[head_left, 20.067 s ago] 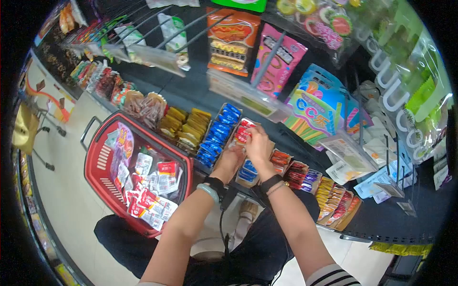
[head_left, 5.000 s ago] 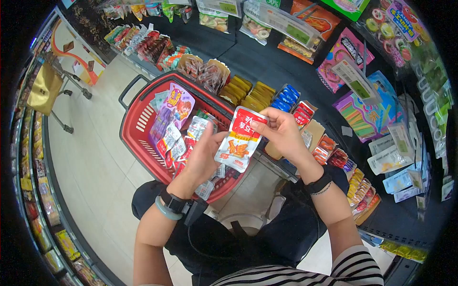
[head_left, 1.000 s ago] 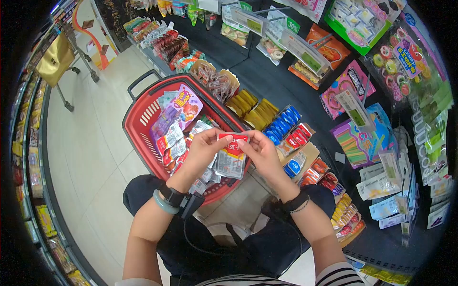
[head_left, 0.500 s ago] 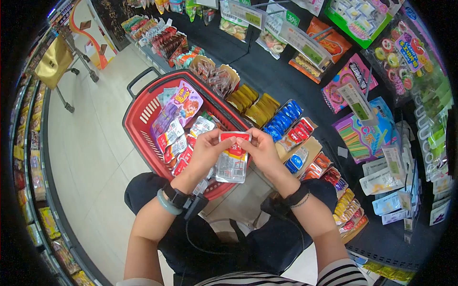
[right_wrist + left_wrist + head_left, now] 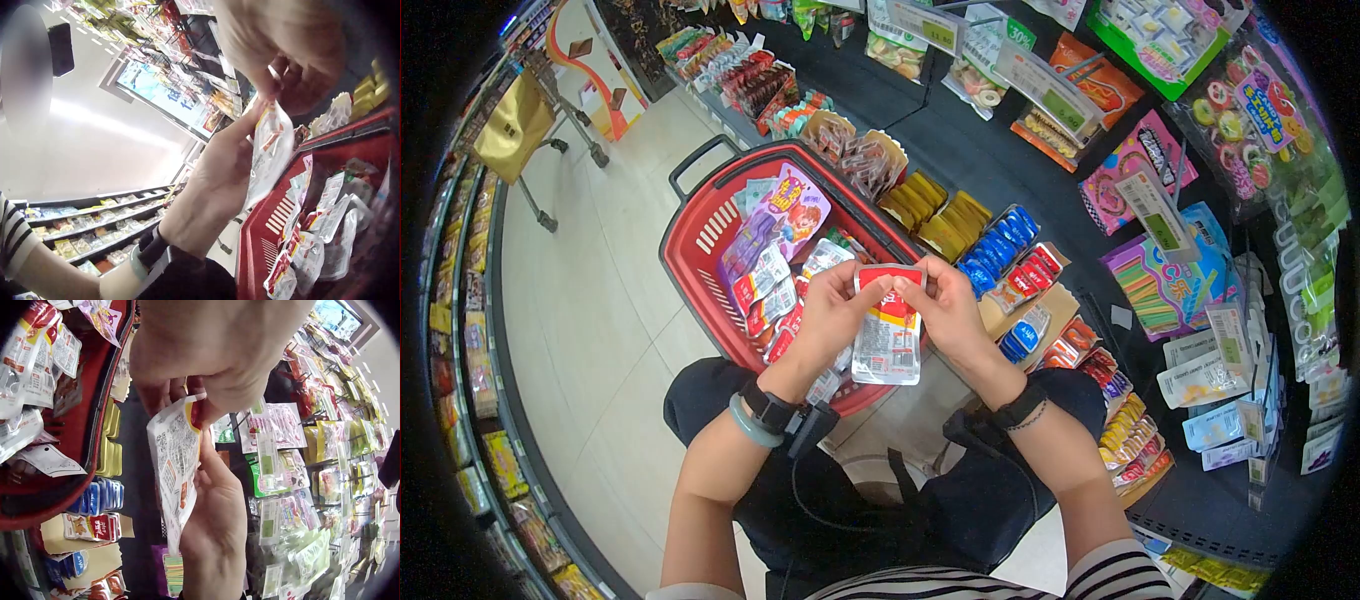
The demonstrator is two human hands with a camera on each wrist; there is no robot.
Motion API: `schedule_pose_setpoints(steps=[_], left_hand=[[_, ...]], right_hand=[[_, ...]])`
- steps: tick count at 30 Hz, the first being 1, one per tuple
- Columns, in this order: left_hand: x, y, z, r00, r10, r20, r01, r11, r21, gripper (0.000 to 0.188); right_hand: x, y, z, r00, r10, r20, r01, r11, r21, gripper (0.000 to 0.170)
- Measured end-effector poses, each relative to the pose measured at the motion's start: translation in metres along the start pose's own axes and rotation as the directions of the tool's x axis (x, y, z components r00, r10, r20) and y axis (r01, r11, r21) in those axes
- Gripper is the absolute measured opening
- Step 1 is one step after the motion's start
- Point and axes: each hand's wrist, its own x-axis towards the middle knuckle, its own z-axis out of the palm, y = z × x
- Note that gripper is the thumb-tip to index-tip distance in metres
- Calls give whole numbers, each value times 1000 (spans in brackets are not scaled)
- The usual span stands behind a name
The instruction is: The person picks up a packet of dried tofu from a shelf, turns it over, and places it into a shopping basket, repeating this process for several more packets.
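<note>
In the head view, a small snack pouch (image 5: 887, 345) with a red top and a silver-white printed face is held up by its top edge. My left hand (image 5: 832, 315) pinches its left top corner and my right hand (image 5: 952, 315) the right one, thumbs close together on the red band. The left wrist view shows the printed pouch (image 5: 174, 465) hanging between both hands. Behind and left of it stands a red shopping basket (image 5: 690, 275), holding several similar pouches (image 5: 765, 275) and a purple candy bag (image 5: 795, 210).
Boxes of small packets line the shelf edge: blue packets (image 5: 998, 250), red packets (image 5: 1035, 275) and gold packets (image 5: 950, 228). Hanging bags and price tags (image 5: 1155, 215) jut out at the right. A gold bag on a wheeled frame (image 5: 518, 125) stands across the aisle floor (image 5: 590, 300).
Twenty seconds ago both hands were at the shelf boxes. Five seconds ago my right hand held the pouch with its picture side showing and my left was open. Now both pinch its top, printed side showing.
</note>
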Motion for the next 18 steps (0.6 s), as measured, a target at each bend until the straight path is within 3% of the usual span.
schedule_pose_setpoints(steps=[4, 6, 7, 9, 11, 13, 18], left_hand=[[1, 1, 4, 998, -51, -42, 47, 996, -77, 13], [3, 2, 3, 992, -91, -91, 64, 961, -271, 14], [4, 3, 2, 992, -90, -92, 62, 961, -270, 14], [5, 6, -1, 992, -60, -112, 24, 954, -300, 14], [3, 6, -3, 992, -74, -106, 39, 952, -304, 14], [1, 7, -2, 989, -122, -82, 86, 932, -352, 13], [-1, 9, 0, 988, -135, -74, 97, 919, -382, 13]], right_hand=[[0, -12, 8, 999, 46, -15, -44, 989, 143, 16], [0, -15, 12, 994, 104, -34, -98, 983, 154, 22], [0, -14, 14, 994, 103, -33, -96, 983, 154, 22], [-3, -9, 16, 999, 35, 42, -37, 999, 38, 27], [-4, -9, 15, 997, 49, 65, -48, 999, -7, 33], [-7, -16, 12, 989, 105, 106, -85, 980, -177, 35], [-7, -24, 8, 980, 138, 143, -116, 982, -150, 35]])
